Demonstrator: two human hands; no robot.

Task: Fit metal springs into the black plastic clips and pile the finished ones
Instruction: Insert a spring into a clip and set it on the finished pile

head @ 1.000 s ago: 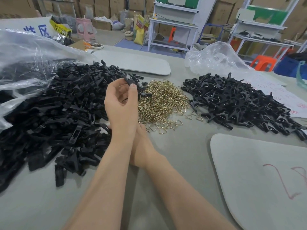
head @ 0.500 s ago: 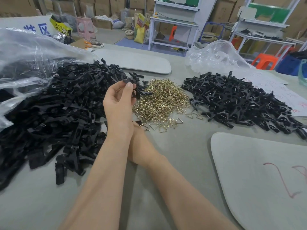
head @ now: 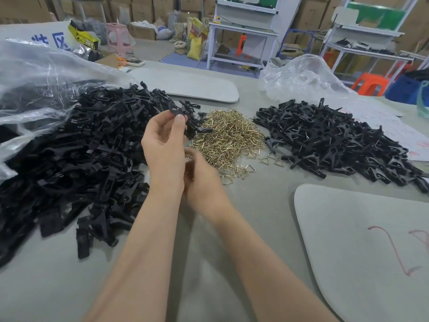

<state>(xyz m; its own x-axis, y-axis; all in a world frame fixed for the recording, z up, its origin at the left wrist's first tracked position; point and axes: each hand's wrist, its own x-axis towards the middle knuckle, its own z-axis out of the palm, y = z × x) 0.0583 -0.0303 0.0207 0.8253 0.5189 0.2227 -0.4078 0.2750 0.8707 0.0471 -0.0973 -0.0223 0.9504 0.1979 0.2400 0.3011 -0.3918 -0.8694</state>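
My left hand (head: 162, 140) is raised over the table and pinches a black plastic clip (head: 177, 112) between thumb and fingers. Below and partly behind it, my right hand (head: 202, 182) is blurred at the near edge of the brass spring heap (head: 229, 138); a thin wire shape shows at its fingertips, but I cannot tell whether it holds anything. A big heap of loose black clips (head: 76, 159) lies to the left. The pile of clips with springs fitted (head: 329, 138) lies to the right.
A clear plastic bag (head: 34, 73) covers the left heap's far side, and a second crumpled bag (head: 299, 77) sits behind the right pile. Grey padded boards lie at the back (head: 185, 84) and front right (head: 362, 240). White paper (head: 399, 129) lies at far right.
My right hand has come out from behind the left wrist and moved right toward the springs. My left hand keeps the clip raised and has barely shifted.
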